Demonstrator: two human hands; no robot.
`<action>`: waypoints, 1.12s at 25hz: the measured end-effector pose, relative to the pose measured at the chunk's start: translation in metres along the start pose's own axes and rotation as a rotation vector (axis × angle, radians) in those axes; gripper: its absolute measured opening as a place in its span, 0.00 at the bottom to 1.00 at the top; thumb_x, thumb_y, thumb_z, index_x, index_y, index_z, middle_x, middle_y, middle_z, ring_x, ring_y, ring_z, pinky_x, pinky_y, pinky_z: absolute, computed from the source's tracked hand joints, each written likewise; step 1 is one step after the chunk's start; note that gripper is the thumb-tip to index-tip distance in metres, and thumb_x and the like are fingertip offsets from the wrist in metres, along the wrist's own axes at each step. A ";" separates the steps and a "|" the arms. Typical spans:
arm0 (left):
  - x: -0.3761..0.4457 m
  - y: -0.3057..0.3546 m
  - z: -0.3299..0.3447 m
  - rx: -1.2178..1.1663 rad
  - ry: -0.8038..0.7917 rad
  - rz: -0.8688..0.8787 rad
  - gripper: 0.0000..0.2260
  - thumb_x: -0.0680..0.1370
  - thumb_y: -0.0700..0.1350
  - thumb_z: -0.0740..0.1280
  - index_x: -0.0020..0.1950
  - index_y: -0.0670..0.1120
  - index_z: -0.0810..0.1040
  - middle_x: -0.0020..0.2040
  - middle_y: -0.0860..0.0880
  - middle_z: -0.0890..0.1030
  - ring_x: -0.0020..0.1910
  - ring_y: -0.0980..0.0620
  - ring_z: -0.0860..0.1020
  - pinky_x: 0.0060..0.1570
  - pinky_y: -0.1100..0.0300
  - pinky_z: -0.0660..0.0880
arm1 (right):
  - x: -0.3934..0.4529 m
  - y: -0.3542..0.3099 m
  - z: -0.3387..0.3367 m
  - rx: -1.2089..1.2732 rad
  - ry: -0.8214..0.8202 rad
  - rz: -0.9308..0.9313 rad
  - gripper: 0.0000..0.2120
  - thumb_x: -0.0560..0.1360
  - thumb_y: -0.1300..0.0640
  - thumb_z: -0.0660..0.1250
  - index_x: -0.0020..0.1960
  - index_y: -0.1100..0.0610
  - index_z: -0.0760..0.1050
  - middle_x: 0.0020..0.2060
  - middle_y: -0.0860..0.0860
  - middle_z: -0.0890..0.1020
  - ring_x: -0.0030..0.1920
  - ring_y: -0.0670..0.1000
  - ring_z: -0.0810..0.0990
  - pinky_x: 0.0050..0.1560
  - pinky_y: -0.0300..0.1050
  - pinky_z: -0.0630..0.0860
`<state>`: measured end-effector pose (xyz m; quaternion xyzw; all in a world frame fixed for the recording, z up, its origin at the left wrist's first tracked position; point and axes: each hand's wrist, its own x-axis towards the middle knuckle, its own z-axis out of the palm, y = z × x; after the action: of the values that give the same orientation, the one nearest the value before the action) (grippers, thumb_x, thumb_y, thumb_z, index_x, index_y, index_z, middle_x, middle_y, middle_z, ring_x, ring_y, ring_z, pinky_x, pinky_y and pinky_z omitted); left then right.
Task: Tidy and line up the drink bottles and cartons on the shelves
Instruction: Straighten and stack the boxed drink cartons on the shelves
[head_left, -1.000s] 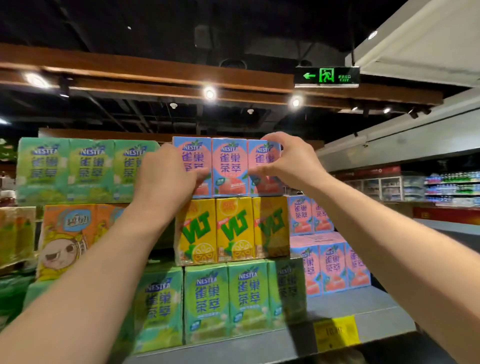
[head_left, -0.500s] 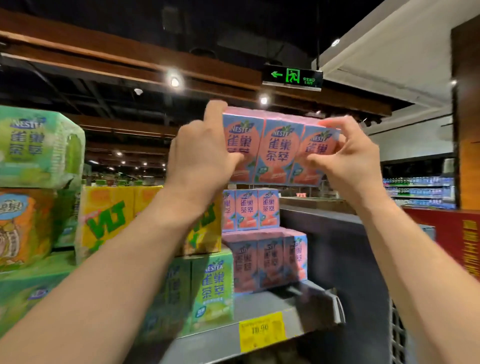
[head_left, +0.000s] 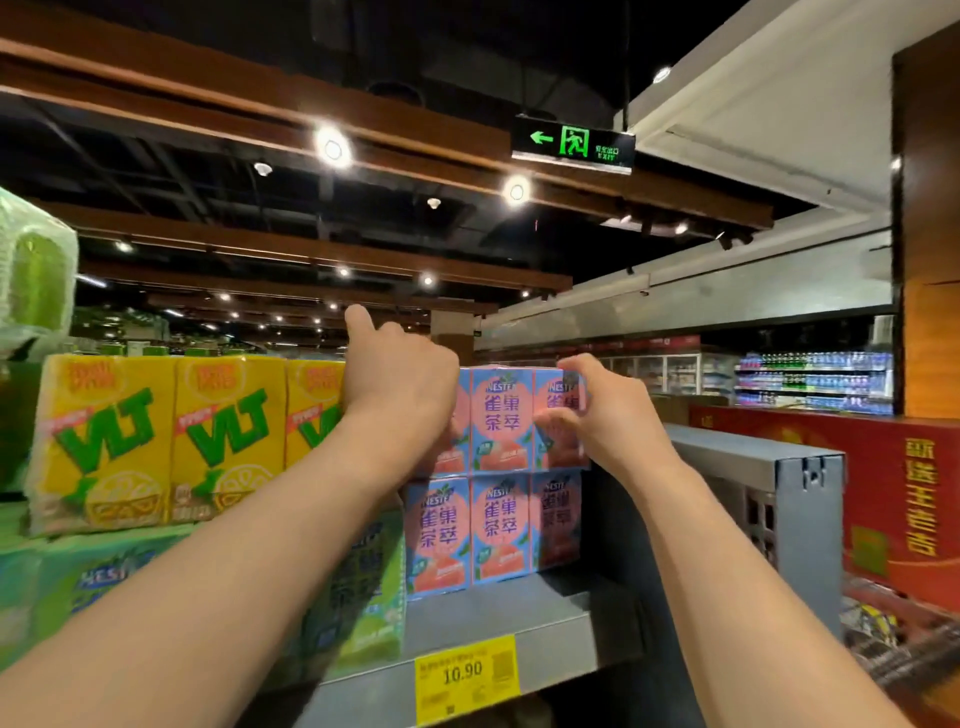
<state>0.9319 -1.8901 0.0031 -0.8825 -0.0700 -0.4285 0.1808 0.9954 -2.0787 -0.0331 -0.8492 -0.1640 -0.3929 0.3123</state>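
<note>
A pink Nestea carton pack (head_left: 501, 418) sits on top of another pink Nestea pack (head_left: 493, 530) at the right end of the grey shelf (head_left: 498, 618). My left hand (head_left: 400, 379) grips the upper pack's left side, with its index finger raised. My right hand (head_left: 597, 410) holds the pack's right end, fingers curled over its front. Left of them stands a yellow VLT lemon tea pack (head_left: 171, 436) on green Nestea packs (head_left: 104, 577).
A yellow 10.90 price tag (head_left: 465, 675) hangs on the shelf edge. A grey metal shelf end panel (head_left: 779, 499) stands to the right, with red boxes (head_left: 904, 499) beyond it. A wrapped green pack (head_left: 31, 275) sits at upper left.
Both hands carried the pink pack from on top of the yellow VLT pack rightward and down onto the pink stack at the shelf's right end. The view turned right.
</note>
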 end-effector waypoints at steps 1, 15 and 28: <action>0.001 0.001 0.001 0.053 -0.014 0.007 0.20 0.70 0.65 0.71 0.51 0.51 0.78 0.50 0.50 0.82 0.56 0.45 0.76 0.62 0.44 0.61 | 0.003 -0.001 0.003 -0.024 -0.038 0.013 0.25 0.72 0.51 0.75 0.65 0.53 0.70 0.51 0.52 0.82 0.49 0.51 0.80 0.46 0.47 0.79; -0.001 0.026 -0.013 0.050 -0.204 -0.025 0.10 0.77 0.49 0.68 0.56 0.49 0.78 0.52 0.47 0.80 0.56 0.43 0.76 0.59 0.45 0.68 | 0.008 -0.008 0.023 -0.150 -0.081 0.096 0.37 0.73 0.46 0.73 0.77 0.52 0.60 0.65 0.55 0.76 0.66 0.56 0.73 0.61 0.52 0.73; -0.120 -0.160 -0.014 -0.295 -0.048 -0.528 0.31 0.73 0.68 0.63 0.55 0.39 0.73 0.50 0.37 0.80 0.50 0.35 0.78 0.39 0.51 0.71 | -0.061 -0.151 0.074 0.353 -0.164 -0.083 0.16 0.69 0.34 0.69 0.43 0.45 0.77 0.36 0.43 0.81 0.41 0.47 0.80 0.40 0.43 0.75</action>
<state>0.8021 -1.7433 -0.0411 -0.8604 -0.2383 -0.4452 -0.0686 0.9194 -1.9181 -0.0560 -0.8029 -0.2901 -0.3000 0.4257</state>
